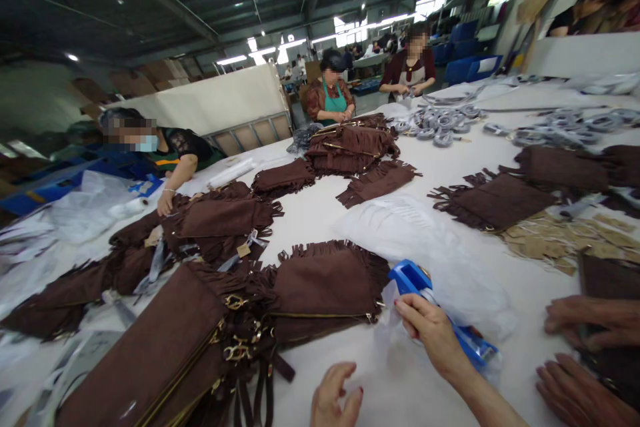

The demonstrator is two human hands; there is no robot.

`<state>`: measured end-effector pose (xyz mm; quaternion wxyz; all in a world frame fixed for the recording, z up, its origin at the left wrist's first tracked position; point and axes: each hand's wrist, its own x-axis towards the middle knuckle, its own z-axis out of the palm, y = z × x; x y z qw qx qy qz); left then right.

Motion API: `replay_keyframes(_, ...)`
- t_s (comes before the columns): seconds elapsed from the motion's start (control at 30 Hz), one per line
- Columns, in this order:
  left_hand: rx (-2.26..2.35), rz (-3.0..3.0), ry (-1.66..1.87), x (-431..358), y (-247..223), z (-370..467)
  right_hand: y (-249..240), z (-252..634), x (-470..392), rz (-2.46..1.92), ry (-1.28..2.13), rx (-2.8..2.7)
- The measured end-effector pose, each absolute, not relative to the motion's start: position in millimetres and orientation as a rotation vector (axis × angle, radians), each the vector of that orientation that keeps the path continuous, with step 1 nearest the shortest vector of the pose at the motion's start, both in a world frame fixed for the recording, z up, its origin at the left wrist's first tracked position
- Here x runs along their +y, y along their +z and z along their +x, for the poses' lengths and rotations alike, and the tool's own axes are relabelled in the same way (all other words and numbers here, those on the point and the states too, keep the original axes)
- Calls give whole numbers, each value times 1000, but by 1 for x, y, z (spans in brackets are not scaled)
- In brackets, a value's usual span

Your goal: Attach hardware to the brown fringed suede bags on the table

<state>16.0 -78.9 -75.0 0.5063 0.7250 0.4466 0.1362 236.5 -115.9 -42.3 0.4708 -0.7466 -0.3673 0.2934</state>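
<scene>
My right hand (pixel 434 333) is closed, thumb and fingertips pinching a thin, clear plastic bag (pixel 384 330) that hangs beside a brown fringed bag (pixel 325 280). That bag lies flat with a gold zipper along its near side. My left hand (pixel 336 397) is at the bottom edge of the view, fingers curved and apart from the thumb, with nothing in it. Just beyond my right hand sits a blue tape dispenser (pixel 411 278). Another blue object (pixel 475 345), partly under clear plastic, lies behind my right wrist. Brown straps with gold clasps (pixel 240 347) are to the left.
A stack of brown bags (pixel 145 347) fills the near left. White plastic sheeting (pixel 425 240) lies mid-table. Tan tags (pixel 555 240) and grey coiled straps (pixel 445 123) are to the right. A co-worker's hands (pixel 585 353) rest by a brown bag at right; other people work across the table.
</scene>
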Motion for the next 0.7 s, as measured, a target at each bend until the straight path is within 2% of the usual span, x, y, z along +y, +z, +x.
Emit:
replay_keyframes(0.1, 1044, 1643, 538, -66, -57, 42, -28, 219, -116, -1647, 987, -699)
replay_keyframes(0.2, 985, 1421, 408, -62, -44, 62, -29, 200, -120, -1512, 1167, -502)
replay_keyframes(0.3, 964, 1176, 290, -71, -49, 69, -40, 189, -124, -1516, 1158, -397)
replay_keyframes(0.53, 942, 1017, 284, -86, -63, 48, -43, 183, -126, -1559, 1030, -310)
replay_keyframes(0.7, 983, 796, 375, -77, -54, 29, -38, 162, -168, -1607, 1018, -776)
